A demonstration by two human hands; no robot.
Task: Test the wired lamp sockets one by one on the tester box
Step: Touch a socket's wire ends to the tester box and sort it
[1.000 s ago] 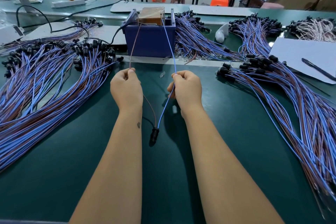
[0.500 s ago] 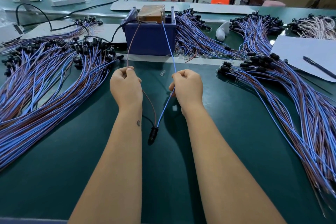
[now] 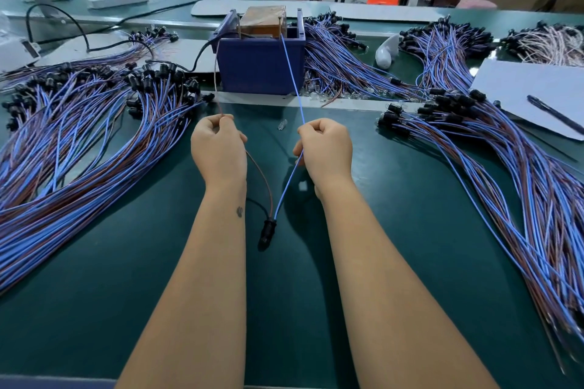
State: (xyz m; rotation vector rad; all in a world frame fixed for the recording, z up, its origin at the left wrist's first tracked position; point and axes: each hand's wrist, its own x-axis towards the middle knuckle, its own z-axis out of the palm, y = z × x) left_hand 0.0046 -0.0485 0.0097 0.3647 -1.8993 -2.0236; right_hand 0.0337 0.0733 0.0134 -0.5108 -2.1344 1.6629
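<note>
Almost nothing had moved over the last second: both hands stayed where they were in front of the tester box [image 3: 262, 65], with only the head camera shifting slightly. The left hand [image 3: 218, 148] was curled into a loose fist, pinching the brown wire [image 3: 217, 79] at the fingertips, and the right hand [image 3: 325, 148] was curled the same way around the blue wire [image 3: 292, 69]. Both wires ran up and away to the top of the blue box, where their ends seemed to touch its contacts, though the contact itself was too small to make out. The 2 leads were held apart, probably so that each bare end met its own terminal without shorting. Between the forearms the black lamp socket [image 3: 267, 230] hung at the low end of the 2 wires, just above or resting on the green worktop [image 3: 395, 230]; which, I cannot tell. No glow was visible at the socket. A large pile of wired sockets [image 3: 79, 142] lay to the left and another pile [image 3: 505, 167] to the right, likely keeping tested and untested lots separate.
</note>
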